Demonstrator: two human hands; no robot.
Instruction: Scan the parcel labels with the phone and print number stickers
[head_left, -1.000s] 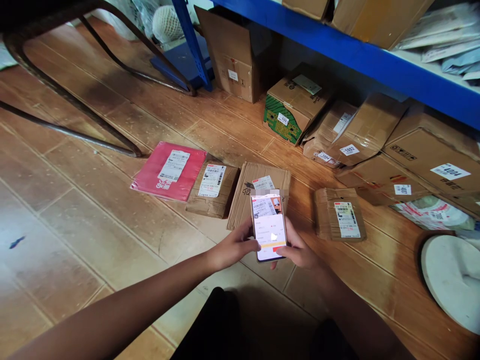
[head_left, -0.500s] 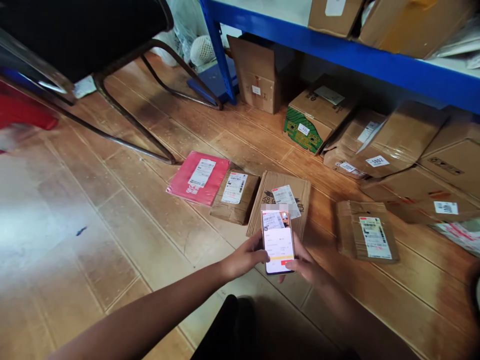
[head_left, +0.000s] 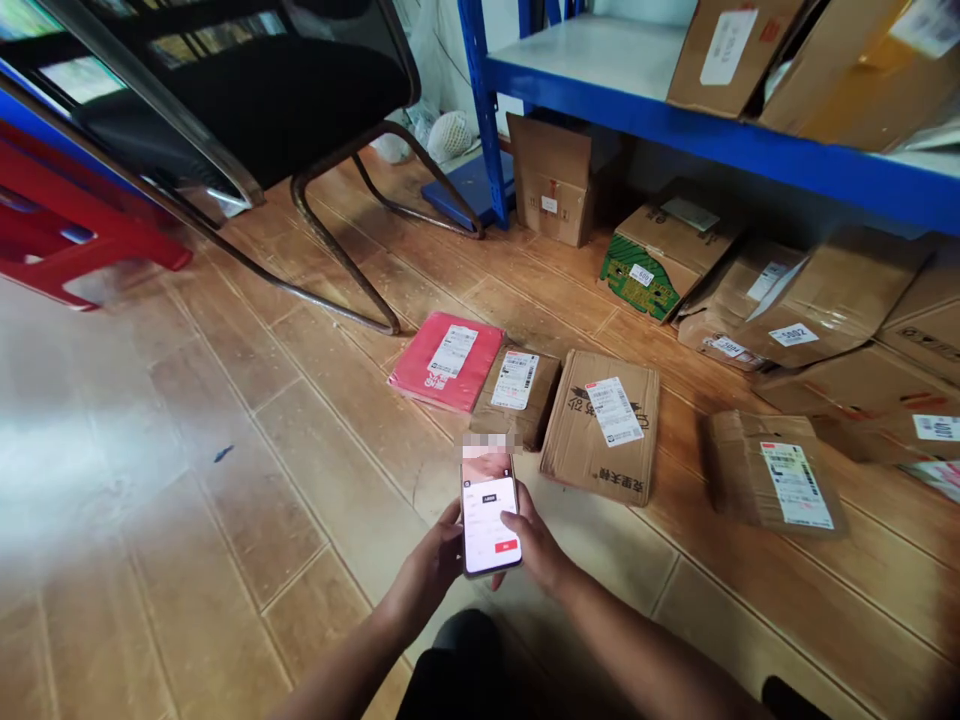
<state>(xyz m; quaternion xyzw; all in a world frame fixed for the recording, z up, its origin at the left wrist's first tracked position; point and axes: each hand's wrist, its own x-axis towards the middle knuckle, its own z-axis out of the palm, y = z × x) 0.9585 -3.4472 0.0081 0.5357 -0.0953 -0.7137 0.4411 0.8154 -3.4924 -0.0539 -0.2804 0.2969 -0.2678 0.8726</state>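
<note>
Both hands hold a smartphone (head_left: 491,525) with its lit screen facing me, a red button near the bottom. My left hand (head_left: 431,560) is closed around its left edge. My right hand (head_left: 536,545) grips the right edge, with the thumb over the screen. Just beyond the phone, a row of parcels lies on the floor: a pink flat package (head_left: 448,362), a small brown parcel (head_left: 517,395) and a larger flat cardboard box (head_left: 600,425). Each carries a white shipping label. Off to the right is another brown parcel (head_left: 776,470), also labelled.
A blue metal shelf (head_left: 675,120) stands at the back right, with cardboard boxes on it and several more beneath, including a green-printed box (head_left: 664,255). A black chair (head_left: 262,130) and a red plastic stool (head_left: 82,220) are at the left on the wood-look floor (head_left: 202,430).
Both hands have moved left with the phone, off the large cardboard box and nearer the small brown parcel. The screen content differs, and the right thumb is higher. The view has shifted.
</note>
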